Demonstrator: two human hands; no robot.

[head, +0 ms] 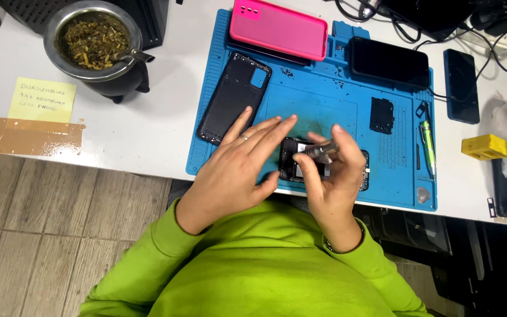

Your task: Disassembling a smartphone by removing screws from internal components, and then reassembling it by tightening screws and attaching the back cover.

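- Lime-green sleeves [253,276] fill the near edge as I lean over the bench from above.
- My right hand [335,176] has its fingers [342,141] pinched around a slim metal screwdriver [319,150], whose tip points left and down onto the opened phone [293,157].
- My left hand [236,170] lies flat and released, its fingers spread and pressing the phone's left end; the phone's long axis runs left to right, directly beneath both hands, the right hand over its middle.
- Blue repair mat [324,100] carries the work: a black back cover [234,97] lies just left, a small black part [381,114] and green pen [428,147] right.
- Farther off, a pink phone case [280,28] and dark phone [389,61] rest at the mat's far edge.
- White surface [148,126] holds a metal cup of herbs [94,41], a yellow note [42,100] and a yellow block [486,147]; wood-look floor [42,235] below.
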